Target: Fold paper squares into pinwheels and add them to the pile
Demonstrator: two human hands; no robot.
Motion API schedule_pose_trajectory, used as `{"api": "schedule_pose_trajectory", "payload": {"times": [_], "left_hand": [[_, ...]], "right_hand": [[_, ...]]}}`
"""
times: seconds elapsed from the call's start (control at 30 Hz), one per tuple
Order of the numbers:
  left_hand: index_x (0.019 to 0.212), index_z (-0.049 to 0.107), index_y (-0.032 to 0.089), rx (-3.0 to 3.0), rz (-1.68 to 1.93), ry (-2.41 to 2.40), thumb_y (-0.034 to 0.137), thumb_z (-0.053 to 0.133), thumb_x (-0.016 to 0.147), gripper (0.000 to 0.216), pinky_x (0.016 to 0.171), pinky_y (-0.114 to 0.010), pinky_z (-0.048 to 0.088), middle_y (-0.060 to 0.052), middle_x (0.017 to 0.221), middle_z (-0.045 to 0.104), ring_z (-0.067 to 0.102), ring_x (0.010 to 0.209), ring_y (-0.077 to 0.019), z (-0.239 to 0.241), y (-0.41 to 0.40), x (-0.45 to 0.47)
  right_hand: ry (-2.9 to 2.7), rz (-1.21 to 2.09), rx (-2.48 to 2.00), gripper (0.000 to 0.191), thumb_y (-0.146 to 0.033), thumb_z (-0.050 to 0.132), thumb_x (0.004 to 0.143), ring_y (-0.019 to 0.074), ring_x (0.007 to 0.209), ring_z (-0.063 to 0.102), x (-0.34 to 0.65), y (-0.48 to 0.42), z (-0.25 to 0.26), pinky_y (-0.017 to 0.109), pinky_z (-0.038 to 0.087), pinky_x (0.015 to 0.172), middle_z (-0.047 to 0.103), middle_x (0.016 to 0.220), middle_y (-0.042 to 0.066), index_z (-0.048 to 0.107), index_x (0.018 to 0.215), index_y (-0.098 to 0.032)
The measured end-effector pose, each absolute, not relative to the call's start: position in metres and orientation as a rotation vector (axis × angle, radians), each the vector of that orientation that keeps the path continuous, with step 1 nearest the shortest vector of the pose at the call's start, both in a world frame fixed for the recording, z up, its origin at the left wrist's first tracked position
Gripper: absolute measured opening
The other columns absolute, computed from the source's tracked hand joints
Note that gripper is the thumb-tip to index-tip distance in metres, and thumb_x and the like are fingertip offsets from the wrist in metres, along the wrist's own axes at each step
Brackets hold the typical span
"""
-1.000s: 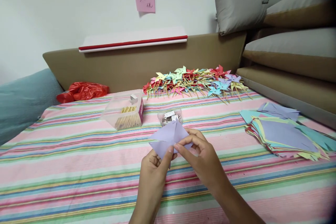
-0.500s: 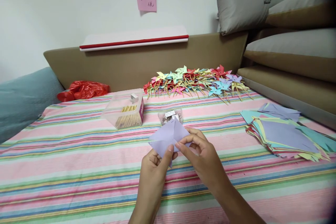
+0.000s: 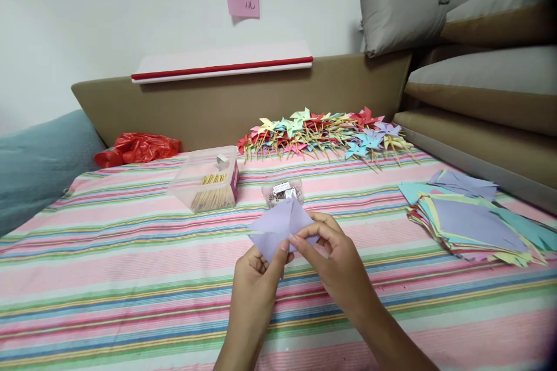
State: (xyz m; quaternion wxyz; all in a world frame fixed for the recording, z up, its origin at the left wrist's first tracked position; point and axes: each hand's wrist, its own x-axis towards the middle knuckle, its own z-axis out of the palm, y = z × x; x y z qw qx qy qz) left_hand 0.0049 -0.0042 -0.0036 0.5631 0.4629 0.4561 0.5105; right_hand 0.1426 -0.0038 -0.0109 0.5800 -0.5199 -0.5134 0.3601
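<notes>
A purple paper square [image 3: 274, 226] with slits cut in from its corners is held up between both hands. My left hand [image 3: 261, 266] pinches its lower edge, thumb on top and fingers curled underneath. From the right, my right hand [image 3: 331, 243] grips the paper's right side, its thumb and forefinger at a flap close to the left thumb. Just behind the paper sits a small clear tub [image 3: 281, 190] of little metal pieces with a white label, partly covered by the paper's top corner.
A clear plastic box [image 3: 213, 185] of wooden sticks stands left of the tub. Finished paper pinwheels [image 3: 322, 133] are heaped at the back. Cut coloured paper sheets [image 3: 474, 223] lie stacked at right, near piled cushions [image 3: 487, 81]. A red plastic bag [image 3: 139, 149] lies back left.
The purple paper has tilted very slightly between my fingers. Both hands keep nearly the same place and grip.
</notes>
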Motion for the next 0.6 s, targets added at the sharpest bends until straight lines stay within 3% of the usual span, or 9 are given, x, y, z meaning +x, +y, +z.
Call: {"api": "schedule_pose_trajectory", "payload": {"times": [0.27,0.4,0.47,0.6], "left_hand": [[0.090,0.075,0.016,1.080,1.228,1.104,0.041,0.077,0.081,0.026,0.076,-0.026,0.055,-0.003,0.079,0.075,0.068,0.079,-0.0179,-0.007,-0.004,0.005],[0.094,0.074,0.016,1.083,1.219,1.087,0.040,0.077,0.081,0.027,0.076,-0.026,0.056,-0.003,0.082,0.075,0.068,0.082,-0.0184,-0.005,-0.003,0.003],[0.100,0.073,0.016,1.094,1.196,1.058,0.039,0.076,0.082,0.029,0.078,-0.027,0.056,-0.004,0.087,0.076,0.068,0.085,-0.0186,-0.004,-0.002,0.001],[0.115,0.067,0.017,1.129,1.113,0.984,0.034,0.075,0.083,0.037,0.077,-0.028,0.057,-0.005,0.094,0.076,0.067,0.083,-0.0178,0.000,0.000,-0.005]], "right_hand": [[-1.192,0.868,-1.162,0.018,-0.040,0.071,0.083,0.0281,0.113,0.060,0.139,-0.006,-0.011,0.040,0.050,0.093,0.061,0.114,0.008,0.066,0.083,-0.023],[-0.938,0.999,-1.080,0.041,-0.040,0.080,0.074,0.0227,0.095,0.065,0.138,-0.005,-0.007,0.036,0.055,0.079,0.065,0.110,0.005,0.055,0.104,-0.027],[-0.852,1.085,-1.072,0.046,-0.045,0.080,0.073,0.0218,0.094,0.065,0.143,-0.005,-0.002,0.033,0.054,0.076,0.067,0.112,0.005,0.058,0.108,-0.026],[-0.984,1.415,-1.045,0.034,-0.052,0.072,0.081,0.0208,0.082,0.063,0.162,-0.005,0.005,0.031,0.048,0.073,0.070,0.087,0.004,0.072,0.094,-0.021]]}}
